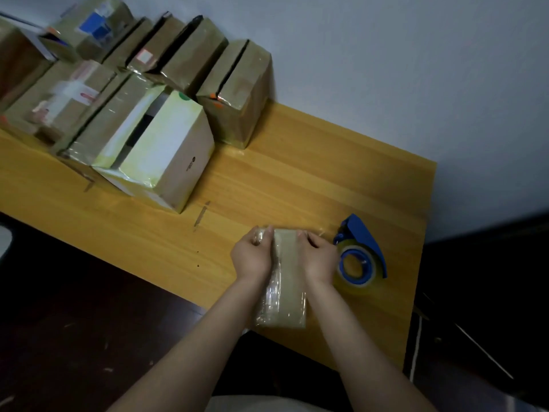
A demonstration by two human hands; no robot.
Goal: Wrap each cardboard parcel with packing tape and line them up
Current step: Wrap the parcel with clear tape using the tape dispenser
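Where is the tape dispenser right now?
In the head view, the blue tape dispenser lies on the table near its right edge, just right of the right hand gripping the parcel.

A honey-coloured wooden table (297, 173) is carrying rows of tape-wrapped brown cardboard parcels (231, 93), which are standing along its far left side. A narrow flat tape-wrapped cardboard parcel (289, 292) is lying near the front edge, and a blue plastic tape dispenser (364, 236) is sitting just beside it on the right.

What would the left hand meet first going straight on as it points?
Probably nothing close: the left hand, gripping the taped parcel, points over bare tabletop toward the wall, passing right of the rear parcel row, though depth is unclear.
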